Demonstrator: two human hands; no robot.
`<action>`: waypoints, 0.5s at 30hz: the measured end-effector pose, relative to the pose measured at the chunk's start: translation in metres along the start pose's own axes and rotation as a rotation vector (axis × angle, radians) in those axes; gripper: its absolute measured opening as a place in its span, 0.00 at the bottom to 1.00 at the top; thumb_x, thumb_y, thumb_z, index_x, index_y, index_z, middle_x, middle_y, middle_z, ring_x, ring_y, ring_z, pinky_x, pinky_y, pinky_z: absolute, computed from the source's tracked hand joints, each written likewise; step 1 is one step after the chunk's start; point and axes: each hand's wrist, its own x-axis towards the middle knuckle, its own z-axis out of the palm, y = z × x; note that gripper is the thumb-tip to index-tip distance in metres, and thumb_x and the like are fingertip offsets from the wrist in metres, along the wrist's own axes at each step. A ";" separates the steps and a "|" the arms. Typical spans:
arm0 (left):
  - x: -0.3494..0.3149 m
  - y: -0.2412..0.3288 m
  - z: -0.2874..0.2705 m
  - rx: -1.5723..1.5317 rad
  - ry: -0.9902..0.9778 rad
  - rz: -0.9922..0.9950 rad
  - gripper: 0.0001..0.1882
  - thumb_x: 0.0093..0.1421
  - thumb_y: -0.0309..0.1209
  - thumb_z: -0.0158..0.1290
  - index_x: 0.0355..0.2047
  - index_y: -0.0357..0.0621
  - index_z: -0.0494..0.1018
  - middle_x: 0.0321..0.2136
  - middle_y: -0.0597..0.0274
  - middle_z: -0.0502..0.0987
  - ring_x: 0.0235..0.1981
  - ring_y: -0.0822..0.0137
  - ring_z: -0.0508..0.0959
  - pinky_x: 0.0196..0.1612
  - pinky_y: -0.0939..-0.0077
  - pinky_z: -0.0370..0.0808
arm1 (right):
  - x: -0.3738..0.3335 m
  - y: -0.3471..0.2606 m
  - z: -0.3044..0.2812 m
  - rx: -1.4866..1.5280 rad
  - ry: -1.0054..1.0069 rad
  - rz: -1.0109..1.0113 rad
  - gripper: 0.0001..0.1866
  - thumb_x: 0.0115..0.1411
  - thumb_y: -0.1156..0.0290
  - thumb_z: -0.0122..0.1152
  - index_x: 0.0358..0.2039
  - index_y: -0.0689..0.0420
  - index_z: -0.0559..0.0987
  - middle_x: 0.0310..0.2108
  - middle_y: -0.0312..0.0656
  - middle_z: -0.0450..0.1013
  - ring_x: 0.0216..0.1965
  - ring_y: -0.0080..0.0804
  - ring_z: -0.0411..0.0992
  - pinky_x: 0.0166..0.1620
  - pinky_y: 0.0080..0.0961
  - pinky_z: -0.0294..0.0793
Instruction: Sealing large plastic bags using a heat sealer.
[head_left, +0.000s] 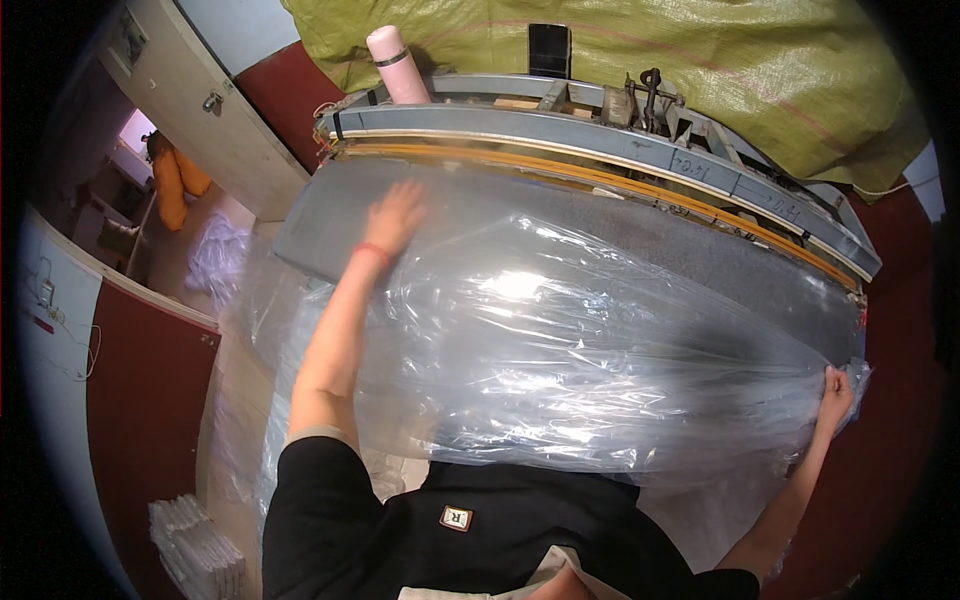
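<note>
A wide sheet of clear plastic film [560, 350] lies over the dark grey bed of a machine [790, 300] and drapes down its near side, wrinkled and shining. My left hand [395, 215] rests flat on the film near the left part of the bed, fingers stretched out and slightly blurred. Out at the right end, my right hand [838, 392] pinches the film's edge between closed fingers, drawing folds toward that corner. Behind the film runs a grey metal bar [600, 135] with an orange strip [620, 175] along its near side.
A pink bottle [397, 68] stands behind the bar at the left. Yellow-green woven sheeting [720, 70] hangs at the back. To the left are an open door [215, 110] and a bundle of thin plastic [220, 255]. Stacked folded plastic [195, 545] lies at the lower left.
</note>
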 end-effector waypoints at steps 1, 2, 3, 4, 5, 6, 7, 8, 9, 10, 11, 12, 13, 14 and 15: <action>0.003 -0.014 0.002 0.013 0.018 -0.082 0.25 0.57 0.46 0.38 0.54 0.54 0.55 0.57 0.62 0.52 0.59 0.60 0.49 0.54 0.49 0.47 | 0.000 0.002 0.000 0.018 -0.017 0.012 0.11 0.53 0.69 0.54 0.20 0.63 0.68 0.18 0.29 0.60 0.25 0.16 0.56 0.30 0.12 0.58; 0.004 -0.024 -0.001 0.028 0.036 -0.165 0.25 0.57 0.46 0.38 0.54 0.53 0.55 0.57 0.62 0.52 0.59 0.60 0.49 0.54 0.49 0.49 | 0.000 0.002 0.001 0.021 -0.018 0.011 0.11 0.53 0.69 0.54 0.20 0.63 0.68 0.18 0.29 0.60 0.25 0.16 0.56 0.30 0.12 0.58; 0.005 -0.033 -0.005 0.042 0.033 -0.268 0.24 0.57 0.45 0.40 0.53 0.52 0.57 0.56 0.61 0.53 0.58 0.59 0.50 0.52 0.48 0.52 | 0.000 0.000 0.001 0.019 -0.022 0.012 0.11 0.54 0.69 0.54 0.20 0.63 0.68 0.18 0.29 0.61 0.25 0.16 0.57 0.30 0.12 0.58; 0.005 -0.029 -0.016 0.092 0.078 -0.344 0.22 0.56 0.42 0.42 0.50 0.48 0.61 0.53 0.56 0.58 0.56 0.58 0.56 0.52 0.55 0.57 | 0.000 -0.001 0.001 0.013 -0.023 0.017 0.11 0.54 0.69 0.54 0.20 0.63 0.68 0.19 0.30 0.61 0.25 0.17 0.57 0.31 0.12 0.59; 0.004 -0.031 -0.015 0.051 0.335 -0.277 0.20 0.56 0.39 0.43 0.47 0.45 0.64 0.50 0.54 0.62 0.53 0.57 0.59 0.51 0.60 0.59 | 0.000 -0.003 0.002 0.015 -0.023 0.017 0.11 0.54 0.69 0.54 0.20 0.63 0.68 0.19 0.30 0.61 0.25 0.17 0.57 0.31 0.12 0.59; 0.001 -0.033 -0.015 0.010 0.591 -0.206 0.17 0.55 0.35 0.44 0.44 0.42 0.66 0.47 0.52 0.66 0.50 0.56 0.63 0.50 0.65 0.61 | -0.001 -0.006 0.003 0.001 -0.006 0.002 0.11 0.54 0.69 0.54 0.21 0.63 0.68 0.19 0.30 0.61 0.25 0.17 0.57 0.31 0.13 0.59; 0.002 -0.015 -0.017 -0.098 0.618 -0.084 0.15 0.55 0.32 0.44 0.41 0.40 0.67 0.43 0.52 0.68 0.48 0.56 0.65 0.49 0.67 0.62 | -0.004 -0.007 -0.001 -0.029 0.022 -0.005 0.11 0.54 0.69 0.54 0.21 0.63 0.68 0.19 0.31 0.61 0.25 0.17 0.57 0.31 0.13 0.59; -0.002 0.011 -0.027 -0.201 0.643 0.036 0.13 0.55 0.30 0.44 0.39 0.38 0.69 0.40 0.51 0.70 0.46 0.55 0.66 0.48 0.69 0.64 | -0.006 -0.003 -0.004 -0.036 0.027 0.002 0.11 0.54 0.69 0.54 0.21 0.63 0.68 0.19 0.31 0.61 0.25 0.17 0.57 0.31 0.13 0.59; -0.011 0.029 -0.035 -0.332 0.474 0.163 0.10 0.54 0.27 0.44 0.36 0.37 0.69 0.37 0.51 0.71 0.44 0.56 0.68 0.47 0.67 0.65 | -0.006 0.003 -0.005 -0.020 0.023 0.009 0.11 0.54 0.69 0.54 0.21 0.63 0.69 0.19 0.31 0.61 0.25 0.17 0.57 0.32 0.13 0.59; -0.015 0.027 -0.027 -0.162 0.428 0.356 0.11 0.54 0.27 0.45 0.37 0.37 0.69 0.37 0.51 0.71 0.43 0.55 0.69 0.46 0.66 0.65 | -0.004 0.005 -0.004 0.002 0.015 0.009 0.10 0.54 0.69 0.53 0.21 0.63 0.69 0.19 0.31 0.62 0.25 0.18 0.58 0.32 0.13 0.60; -0.015 0.028 -0.017 -0.099 0.395 0.386 0.12 0.53 0.28 0.46 0.38 0.37 0.69 0.38 0.52 0.71 0.43 0.54 0.68 0.46 0.66 0.65 | -0.003 0.006 -0.002 0.007 0.010 0.004 0.10 0.54 0.69 0.53 0.21 0.63 0.69 0.19 0.31 0.62 0.25 0.18 0.58 0.32 0.13 0.60; -0.014 0.027 -0.009 -0.038 0.362 0.418 0.13 0.53 0.29 0.47 0.38 0.37 0.69 0.38 0.52 0.71 0.44 0.54 0.68 0.46 0.65 0.65 | -0.002 0.007 0.000 0.042 0.024 -0.031 0.10 0.54 0.69 0.54 0.21 0.63 0.69 0.19 0.31 0.62 0.25 0.17 0.58 0.32 0.13 0.60; -0.012 0.026 -0.006 -0.038 0.362 0.417 0.13 0.53 0.29 0.47 0.38 0.37 0.69 0.38 0.52 0.71 0.44 0.54 0.68 0.46 0.65 0.65 | -0.002 0.005 0.001 0.074 0.040 -0.063 0.10 0.54 0.69 0.54 0.22 0.62 0.70 0.19 0.30 0.62 0.25 0.17 0.59 0.32 0.13 0.60; -0.008 0.025 -0.004 -0.160 0.319 0.225 0.15 0.51 0.31 0.49 0.39 0.38 0.68 0.40 0.53 0.70 0.45 0.54 0.66 0.46 0.65 0.64 | -0.002 0.002 0.001 0.073 0.040 -0.063 0.10 0.54 0.69 0.54 0.22 0.62 0.70 0.19 0.30 0.62 0.25 0.17 0.59 0.32 0.13 0.60; -0.003 0.024 -0.002 -0.280 0.272 0.034 0.17 0.50 0.33 0.51 0.40 0.38 0.68 0.41 0.54 0.69 0.46 0.54 0.65 0.46 0.64 0.64 | -0.001 -0.002 0.002 0.059 0.030 -0.044 0.10 0.54 0.69 0.54 0.22 0.62 0.70 0.19 0.30 0.63 0.25 0.16 0.59 0.32 0.13 0.60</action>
